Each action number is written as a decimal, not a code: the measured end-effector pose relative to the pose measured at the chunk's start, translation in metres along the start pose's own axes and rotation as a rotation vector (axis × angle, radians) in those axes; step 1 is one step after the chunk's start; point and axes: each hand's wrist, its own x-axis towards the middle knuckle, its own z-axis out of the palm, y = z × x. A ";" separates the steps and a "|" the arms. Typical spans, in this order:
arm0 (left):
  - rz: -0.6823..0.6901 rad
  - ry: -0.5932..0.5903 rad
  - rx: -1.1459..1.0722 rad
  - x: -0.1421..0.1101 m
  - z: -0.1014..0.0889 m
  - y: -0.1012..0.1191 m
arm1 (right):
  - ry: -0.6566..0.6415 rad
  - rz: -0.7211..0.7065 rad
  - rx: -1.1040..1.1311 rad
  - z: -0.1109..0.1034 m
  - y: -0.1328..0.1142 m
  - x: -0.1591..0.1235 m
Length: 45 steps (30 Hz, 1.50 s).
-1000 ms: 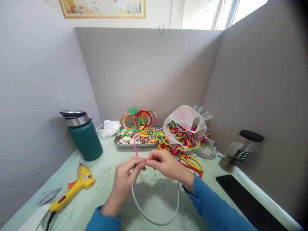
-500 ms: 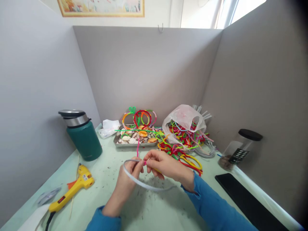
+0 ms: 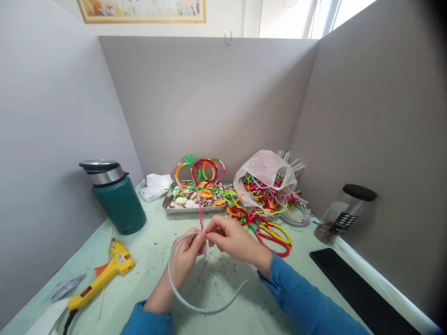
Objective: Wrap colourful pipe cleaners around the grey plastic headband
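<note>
My left hand (image 3: 185,258) is closed in a pinch on a light grey cord (image 3: 195,309), which curves down in a wide open loop to a free end above the table. A bright pink pipe cleaner (image 3: 200,216) stands up from the pinch point at the cord. My right hand (image 3: 234,238) meets the left there, thumb and forefinger pressed together on the pink strand. The fingertips hide how the pink strand lies around the cord.
A metal tray (image 3: 190,211) of shells and coloured rings stands at the back. Beside it, a plastic bag (image 3: 263,165) spills pipe cleaners near scissors (image 3: 284,251). A green flask (image 3: 120,202) and yellow glue gun (image 3: 101,279) are left; a jar (image 3: 344,216) and black slab (image 3: 359,286) right.
The grey cord's loop has swung lower and opened rounder, with its free end now clear of my right hand. My fingers have shifted slightly at the pink strand, and the view has moved a little.
</note>
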 end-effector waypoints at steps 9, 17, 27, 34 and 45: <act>-0.201 -0.220 -0.447 -0.006 -0.005 0.003 | 0.023 -0.237 -0.274 -0.008 -0.009 -0.004; -0.299 -0.267 -0.494 -0.001 -0.013 -0.001 | 0.036 -0.239 -0.376 -0.014 -0.004 -0.002; -0.262 -0.309 -0.283 0.000 -0.006 -0.002 | -0.095 0.048 -0.151 -0.014 0.006 0.002; 0.177 0.043 0.318 0.002 0.002 -0.017 | -0.114 0.105 -0.118 -0.013 0.007 0.001; 0.180 0.004 0.241 -0.003 0.001 -0.012 | -0.155 0.110 -0.111 -0.017 0.009 0.001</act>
